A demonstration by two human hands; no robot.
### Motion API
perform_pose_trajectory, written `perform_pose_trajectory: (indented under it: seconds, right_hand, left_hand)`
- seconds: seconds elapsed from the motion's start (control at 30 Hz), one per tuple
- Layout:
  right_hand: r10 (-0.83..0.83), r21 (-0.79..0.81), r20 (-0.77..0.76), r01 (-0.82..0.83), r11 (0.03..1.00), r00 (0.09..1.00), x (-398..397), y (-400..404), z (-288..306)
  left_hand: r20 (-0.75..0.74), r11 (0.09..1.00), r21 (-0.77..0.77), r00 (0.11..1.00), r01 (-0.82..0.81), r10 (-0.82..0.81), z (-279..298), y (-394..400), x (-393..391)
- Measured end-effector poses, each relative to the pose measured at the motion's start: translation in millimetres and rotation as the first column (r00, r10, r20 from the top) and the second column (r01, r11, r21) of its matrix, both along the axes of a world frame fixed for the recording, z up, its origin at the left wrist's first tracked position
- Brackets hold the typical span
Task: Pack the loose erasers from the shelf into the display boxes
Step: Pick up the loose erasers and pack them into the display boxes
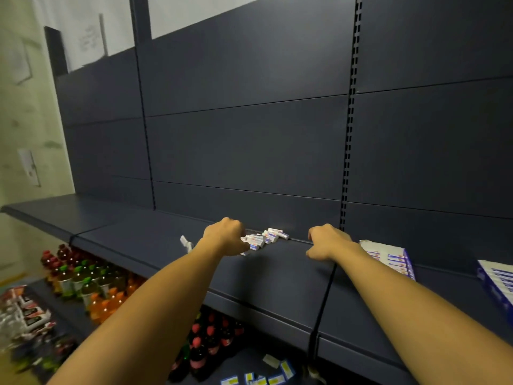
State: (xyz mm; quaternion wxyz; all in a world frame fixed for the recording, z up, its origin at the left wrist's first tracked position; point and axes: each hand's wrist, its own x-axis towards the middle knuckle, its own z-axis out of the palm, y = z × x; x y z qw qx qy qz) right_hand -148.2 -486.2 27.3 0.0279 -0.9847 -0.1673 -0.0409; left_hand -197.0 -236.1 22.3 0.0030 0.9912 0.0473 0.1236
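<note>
A small heap of loose white erasers (pixel 270 237) with blue and red print lies at the back of the dark shelf (pixel 155 240). My left hand (pixel 225 235) is curled at the heap's left edge, fingers touching the nearest erasers; whether it grips one is hidden. My right hand (pixel 326 241) rests on the shelf to the right of the heap, fingers bent, nothing visible in it. One stray eraser (pixel 185 242) lies left of my left wrist. A blue-and-white display box (pixel 391 257) with rows of erasers sits right of my right wrist; a second display box (pixel 497 284) stands at the far right.
The shelf's dark back panel rises directly behind the erasers. On the lower shelf stand bottled drinks (pixel 83 276) in red, green and orange, more red bottles (pixel 211 337), snack packets (pixel 25 309) at the left, and several small boxes (pixel 266 376) near the bottom edge.
</note>
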Motion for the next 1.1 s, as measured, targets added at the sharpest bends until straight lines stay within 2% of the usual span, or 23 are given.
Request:
perform_pose_trajectory:
  seconds: [0.6, 0.83, 1.1]
  right_hand:
    - [-0.097, 0.038, 0.089, 0.094, 0.995, 0.991, -37.9, 147.7, -9.4]
    - [-0.142, 0.041, 0.089, 0.138, 0.990, 0.986, -23.1, 170.2, -14.3]
    - [-0.170, 0.117, 0.073, 0.160, 0.980, 0.983, 19.4, 178.5, -29.5]
  left_hand:
    - [-0.033, 0.994, -0.070, 0.996, 0.083, -0.086, -11.0, 146.2, -19.1]
    - [-0.059, 0.988, -0.092, 0.990, 0.124, -0.130, -21.7, 165.5, 1.9]
    - [-0.063, 0.970, -0.128, 0.974, 0.207, -0.216, -32.2, 166.6, 45.0]
